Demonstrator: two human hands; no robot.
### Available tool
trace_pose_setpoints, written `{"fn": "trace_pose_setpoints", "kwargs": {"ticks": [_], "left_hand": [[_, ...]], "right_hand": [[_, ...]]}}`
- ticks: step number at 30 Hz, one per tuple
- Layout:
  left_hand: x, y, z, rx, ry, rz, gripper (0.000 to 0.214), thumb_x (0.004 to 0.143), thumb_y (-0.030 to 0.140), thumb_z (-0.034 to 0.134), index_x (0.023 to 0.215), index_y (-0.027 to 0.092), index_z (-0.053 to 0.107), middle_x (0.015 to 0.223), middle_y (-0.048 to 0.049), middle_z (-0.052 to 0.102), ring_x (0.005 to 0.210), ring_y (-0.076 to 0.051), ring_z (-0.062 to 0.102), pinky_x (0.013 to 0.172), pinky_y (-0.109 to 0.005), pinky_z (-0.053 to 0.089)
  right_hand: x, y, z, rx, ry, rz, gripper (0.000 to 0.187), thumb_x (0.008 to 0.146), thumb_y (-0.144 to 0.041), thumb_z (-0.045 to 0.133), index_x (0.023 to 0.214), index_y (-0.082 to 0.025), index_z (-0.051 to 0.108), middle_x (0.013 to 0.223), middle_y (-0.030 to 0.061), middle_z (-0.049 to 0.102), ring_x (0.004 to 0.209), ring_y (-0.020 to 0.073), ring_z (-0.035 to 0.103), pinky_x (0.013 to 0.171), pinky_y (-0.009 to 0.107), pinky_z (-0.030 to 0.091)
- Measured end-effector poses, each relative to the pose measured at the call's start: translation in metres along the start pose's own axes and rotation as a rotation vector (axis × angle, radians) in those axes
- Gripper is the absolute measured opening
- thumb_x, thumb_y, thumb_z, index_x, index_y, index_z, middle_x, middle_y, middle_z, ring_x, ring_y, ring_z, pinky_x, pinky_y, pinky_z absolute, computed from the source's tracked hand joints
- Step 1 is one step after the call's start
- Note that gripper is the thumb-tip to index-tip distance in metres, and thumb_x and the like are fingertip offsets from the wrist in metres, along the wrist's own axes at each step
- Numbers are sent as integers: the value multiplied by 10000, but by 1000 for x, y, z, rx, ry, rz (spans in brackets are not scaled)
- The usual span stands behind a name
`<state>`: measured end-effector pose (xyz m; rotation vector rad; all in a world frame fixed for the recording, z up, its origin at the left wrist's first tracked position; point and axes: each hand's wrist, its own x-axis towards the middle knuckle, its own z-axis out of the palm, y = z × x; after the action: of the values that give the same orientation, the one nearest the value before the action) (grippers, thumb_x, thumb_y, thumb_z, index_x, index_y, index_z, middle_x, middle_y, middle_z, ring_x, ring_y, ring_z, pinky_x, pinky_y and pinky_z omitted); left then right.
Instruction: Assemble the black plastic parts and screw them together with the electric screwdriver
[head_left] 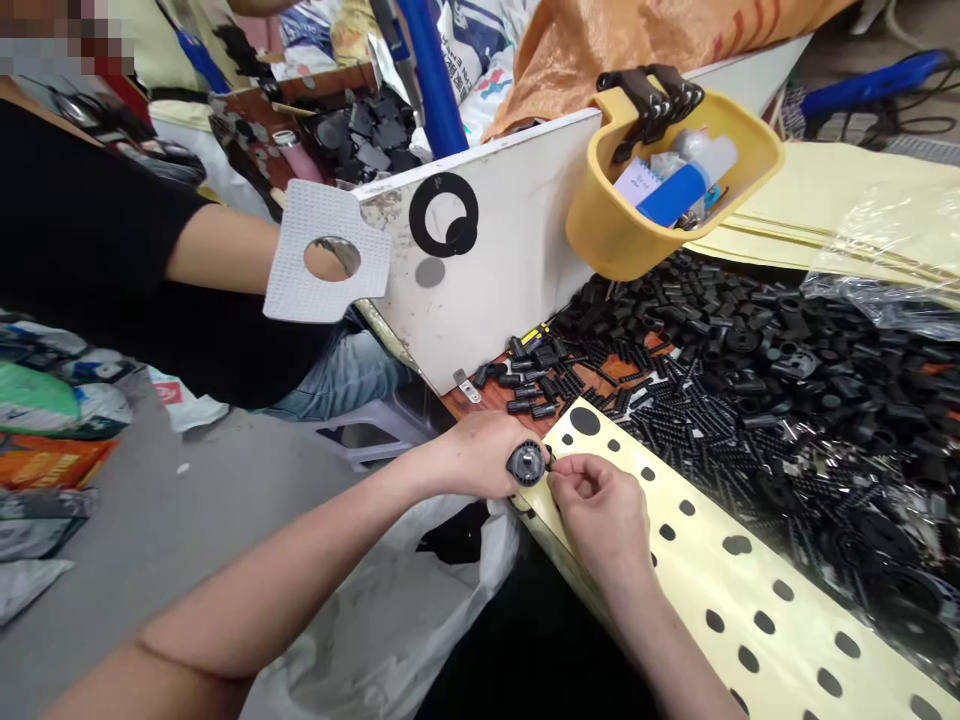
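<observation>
My left hand [484,455] grips a round black plastic part [527,463] with a ribbed rim, its face turned up toward me. Right beside it, my right hand [604,510] has thumb and forefinger pinched together at the part's edge. A small dark bit shows at those fingertips, too small to name. Under the right hand lies a long pale yellow sheet [701,590] dotted with dark round spots. Several short black plastic tubes [532,385] lie just beyond my hands.
A big heap of black plastic parts [757,350] covers the table to the right. A yellow bin [611,235] hangs on a white partition board [510,280]. A white bag [352,610] opens below my left arm. Another person's arm [225,250] is at left.
</observation>
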<state>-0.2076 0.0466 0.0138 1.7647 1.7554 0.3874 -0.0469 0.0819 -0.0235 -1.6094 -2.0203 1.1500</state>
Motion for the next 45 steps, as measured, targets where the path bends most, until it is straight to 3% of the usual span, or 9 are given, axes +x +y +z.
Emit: {"fn": "trace_pose_setpoints", "kwargs": {"ticks": [6,11,19,25,28,32,34,39,45], "left_hand": [[7,4,-11,-54,-8,46,395,601,76,538,945,178,702,783,2,711,699,-136,620,593,-184,395],[21,15,-22,146,-206,33,289,593,92,539,783,203,726,611,25,650,555,-122,558,487,-194,329],[36,7,-27,83,-297,-30,387,570,109,594,898,230,760,667,33,688,611,-127,590,508,-177,355],[25,7,-29,-56,-240,-23,498,594,82,639,1076,188,703,830,24,698,762,-134,617,666,-182,446],[11,39,-9,-383,-88,-29,610,576,229,779,1165,163,638,982,-26,673,877,-172,608,752,-242,476],[2,97,46,-1002,-306,-122,608,736,239,638,1317,150,484,687,19,612,522,-92,546,494,-203,454],[3,121,76,-1158,-272,-185,560,746,197,609,1288,125,489,586,45,564,450,-77,511,427,-175,421],[12,158,132,-1195,-202,-333,504,704,178,647,1189,118,526,572,61,549,381,-83,516,365,-192,457],[15,167,154,-1052,-229,-352,344,709,184,639,1049,162,591,648,46,587,357,-63,511,306,-156,415]], "right_hand": [[-6,-1,0,21,24,-68,123,699,-268,591,668,-244,708,618,-21,635,518,131,535,533,246,381],[-3,2,1,-2,25,-121,146,718,-263,573,658,-247,705,619,-22,609,527,124,523,514,238,339],[-10,0,-3,63,-66,-209,147,693,-161,589,613,-250,674,668,-32,601,540,116,549,526,234,383],[-30,14,-46,398,-2,-329,103,759,-219,612,663,-225,648,747,31,622,736,186,593,682,295,489],[-50,30,-84,537,97,-185,98,745,-327,686,721,-236,659,765,38,644,733,193,593,649,287,500],[-81,50,-126,699,276,15,268,683,-373,768,891,-273,631,780,34,644,697,188,581,592,280,488],[-92,60,-139,789,282,88,436,666,-363,791,1034,-299,567,736,20,643,634,180,563,528,272,452],[-104,99,-155,913,270,221,500,649,-328,808,1062,-251,536,674,12,635,565,156,528,545,280,429],[-109,132,-158,963,255,228,510,640,-314,810,1062,-223,539,630,7,630,553,145,523,554,274,425]]}}
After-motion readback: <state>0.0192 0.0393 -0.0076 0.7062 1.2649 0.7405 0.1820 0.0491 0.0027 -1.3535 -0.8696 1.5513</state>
